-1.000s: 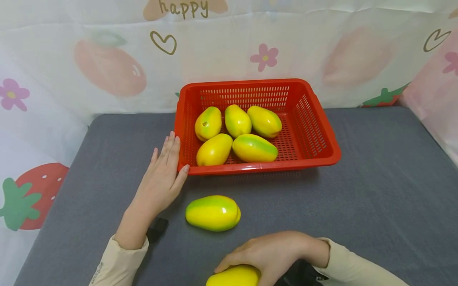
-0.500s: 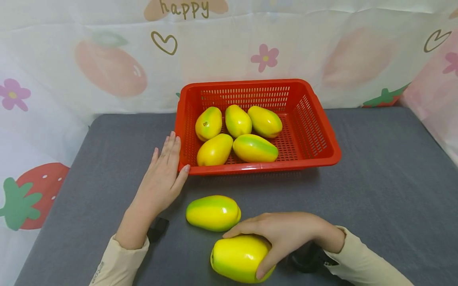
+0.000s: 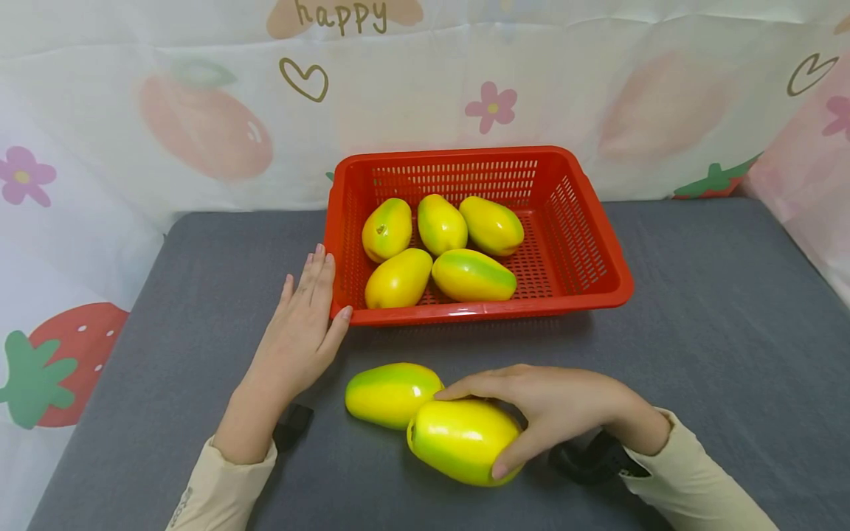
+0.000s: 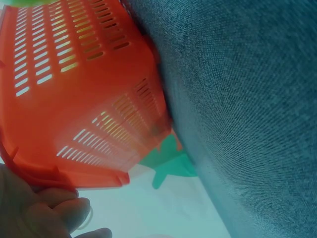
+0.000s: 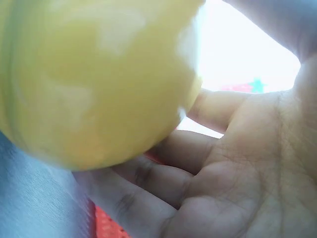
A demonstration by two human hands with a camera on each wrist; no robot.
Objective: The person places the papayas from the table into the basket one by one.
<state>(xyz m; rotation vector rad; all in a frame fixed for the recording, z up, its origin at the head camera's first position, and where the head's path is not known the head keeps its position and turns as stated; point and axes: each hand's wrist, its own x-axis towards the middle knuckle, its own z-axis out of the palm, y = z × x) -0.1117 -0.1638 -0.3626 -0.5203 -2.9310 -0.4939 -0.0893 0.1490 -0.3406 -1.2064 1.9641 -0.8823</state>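
My right hand (image 3: 554, 402) grips a yellow-green papaya (image 3: 461, 442) at the front, thumb on the near side and fingers over the far side. In the right wrist view this papaya (image 5: 94, 84) fills the upper left, with the fingers curled round it. A second papaya (image 3: 388, 394) lies on the table just behind and left of it, partly covered by the held one. My left hand (image 3: 295, 332) rests its straight fingers against the left side of a red slotted basket (image 3: 465, 313). Seen from the left wrist, those fingers touch the basket rim.
Several papayas (image 3: 474, 275) lie in the left and middle of the basket, with bare basket floor at its right. Grey cloth (image 3: 717, 354) covers the table. A printed curtain (image 3: 412, 96) hangs right behind the basket.
My right hand has brought the held papaya from the near edge forward and slightly right, so it now overlaps the papaya on the table. The left hand and basket stay put.
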